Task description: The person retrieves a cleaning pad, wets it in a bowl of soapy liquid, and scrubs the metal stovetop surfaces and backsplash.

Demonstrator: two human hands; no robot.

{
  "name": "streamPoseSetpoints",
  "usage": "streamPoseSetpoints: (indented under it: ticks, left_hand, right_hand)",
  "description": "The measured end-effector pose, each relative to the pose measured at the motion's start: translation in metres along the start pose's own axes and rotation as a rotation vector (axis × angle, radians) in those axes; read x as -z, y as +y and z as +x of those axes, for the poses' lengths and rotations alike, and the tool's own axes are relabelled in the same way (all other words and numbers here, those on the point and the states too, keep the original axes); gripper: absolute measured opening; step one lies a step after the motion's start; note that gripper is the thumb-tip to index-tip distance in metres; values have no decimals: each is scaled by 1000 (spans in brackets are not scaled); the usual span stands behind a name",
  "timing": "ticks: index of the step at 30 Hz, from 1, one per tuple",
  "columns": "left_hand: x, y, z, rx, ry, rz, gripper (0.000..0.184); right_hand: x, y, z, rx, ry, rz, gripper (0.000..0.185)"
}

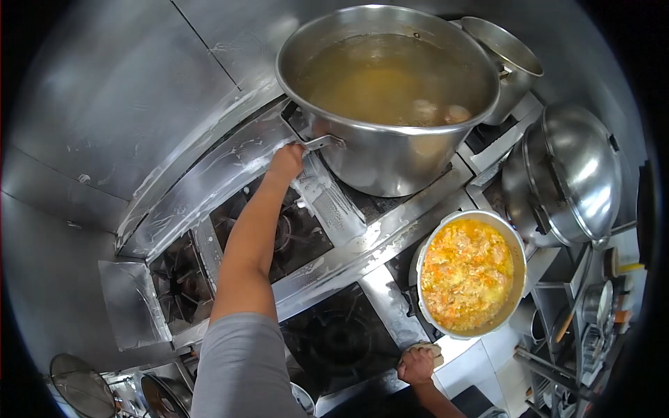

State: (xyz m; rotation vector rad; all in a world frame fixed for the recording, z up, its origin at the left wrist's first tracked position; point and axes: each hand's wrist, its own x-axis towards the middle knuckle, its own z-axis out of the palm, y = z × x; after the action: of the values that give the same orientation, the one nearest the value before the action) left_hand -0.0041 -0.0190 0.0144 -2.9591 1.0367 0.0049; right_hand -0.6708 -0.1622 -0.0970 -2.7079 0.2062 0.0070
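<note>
My left hand (287, 160) reaches across the stove, with its fingers closed at the side handle (323, 142) of a large steel stockpot (390, 164). Cloudy yellowish liquid fills much of the pot, with a few pale pieces at its right side. At the front edge of the stove, my right hand (417, 365) is closed around a beige folded cloth (433, 353). Just above that hand stands an oval-looking metal pot (521, 279) holding a chunky orange and yellow food.
White suds streak the steel stovetop (331, 209) and back ledge. Black burners (338, 338) lie at left and front. A smaller pot (516, 76) stands behind; large steel bowls (578, 174) lean at right. Utensils hang over a rack (557, 334). A strainer (80, 386) is lower left.
</note>
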Motion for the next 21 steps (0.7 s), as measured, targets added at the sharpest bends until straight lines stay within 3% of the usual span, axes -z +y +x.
streamPoseSetpoints:
  ticks: [6,8,10,11,12,15,18,21]
  left_hand:
    - [-23,35,-58,-70,186,-11,31]
    - [-30,11,-29,36,191,-95,28]
    - [-32,-17,19,-12,140,6,27]
    - [-25,-13,19,-42,72,108,26]
    - [-23,-6,5,3,154,-44,21]
    - [-12,-18,-42,-63,250,-48,17]
    - [-1,-19,-24,-94,191,-70,20]
    - [-47,-28,23,-49,239,-73,31]
  right_hand:
    - [-2,3,1,31,13,-27,19]
    - [-1,1,-2,21,14,-19,19]
    - [-5,2,3,-5,31,-22,19]
    - [-4,2,2,13,53,-22,18]
    - [-2,2,1,39,74,-19,17]
    - [3,-1,4,8,33,-23,16]
    - [1,1,2,34,31,-113,16]
    - [-3,1,1,31,72,-48,15]
